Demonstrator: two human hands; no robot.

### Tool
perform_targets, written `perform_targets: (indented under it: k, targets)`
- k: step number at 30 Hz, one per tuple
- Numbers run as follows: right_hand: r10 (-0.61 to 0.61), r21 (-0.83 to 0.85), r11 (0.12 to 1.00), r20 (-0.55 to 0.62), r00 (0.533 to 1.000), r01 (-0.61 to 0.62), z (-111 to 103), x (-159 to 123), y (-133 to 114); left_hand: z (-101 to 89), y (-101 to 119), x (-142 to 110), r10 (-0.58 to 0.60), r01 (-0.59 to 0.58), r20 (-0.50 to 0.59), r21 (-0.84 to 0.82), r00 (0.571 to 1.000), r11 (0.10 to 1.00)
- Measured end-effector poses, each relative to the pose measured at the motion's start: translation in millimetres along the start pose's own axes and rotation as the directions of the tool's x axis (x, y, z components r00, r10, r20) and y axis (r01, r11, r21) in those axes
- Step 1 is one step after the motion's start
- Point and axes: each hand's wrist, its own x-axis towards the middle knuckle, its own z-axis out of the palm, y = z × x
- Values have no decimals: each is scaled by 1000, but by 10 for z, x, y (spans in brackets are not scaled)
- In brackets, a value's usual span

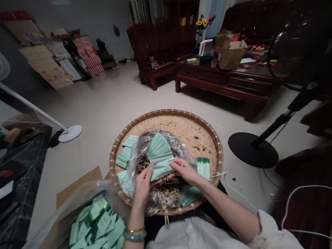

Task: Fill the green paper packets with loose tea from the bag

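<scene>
Tiled living-room floor (109,94) bearing a round woven bamboo tray (165,118). Nearest, the left hand (143,185) and right hand (183,170) have fingers closed, gripping a fanned stack of pale green paper packets (159,151) inside a clear plastic bag (135,169) lying on the tray, with dried brown leaves (165,191) loose in it. Beside the left forearm, more green packets (94,232) fill a plastic-lined cardboard box (79,187). Farther off, a dark wooden table (208,73) stands before a dark wooden sofa (261,21).

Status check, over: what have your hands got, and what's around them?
Left hand and right hand on a fan of pale green packets. Clear plastic bag of dried leaves beneath them. Round bamboo tray under everything.
</scene>
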Motion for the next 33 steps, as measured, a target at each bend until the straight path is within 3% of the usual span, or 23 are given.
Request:
perform_targets:
  k: [5, 9, 11, 13, 14, 16, 18, 25, 29, 33]
  targets:
    - [126, -31, 992, 187, 974, -123, -26, -57, -29, -53, -66, -4, 29, -37, 74, 109, 997, 993]
    - [128, -108, 988, 120, 985, -115, -69, -44, 22, -142, -125, -2, 209, -194, 2, 377, 978, 906]
    - [106, -146, 985, 85, 991, -93, -77, -51, 56, -146, -117, -44, 427, -327, -30, 596, 904, 734]
    - [85, -189, 979, 55, 995, -73, -70, -74, 86, -109, -90, -110, 658, -465, 85, 774, 748, 429]
    - [74, -204, 977, 48, 996, -63, -61, -89, 100, -81, -75, -144, 687, -511, 208, 816, 697, 271]
    - [63, -202, 978, 60, 996, -49, -34, -123, 129, -26, -59, -191, 620, -565, 421, 824, 662, 45]
    - [77, -164, 984, 87, 993, -62, -4, -151, 160, 4, -71, -200, 552, -603, 523, 796, 649, -46]
    - [139, 33, 989, 43, 989, -141, 59, -169, 189, -57, -243, -113, 554, -661, 570, 749, 606, -48]
    - [160, 44, 986, 59, 985, -162, 83, -180, 80, -88, -312, -74, 602, -632, 508, 775, 617, -6]
    - [169, 37, 984, 93, 981, -173, 1, -183, -113, -135, -329, -5, 656, -609, 405, 786, 637, 106]
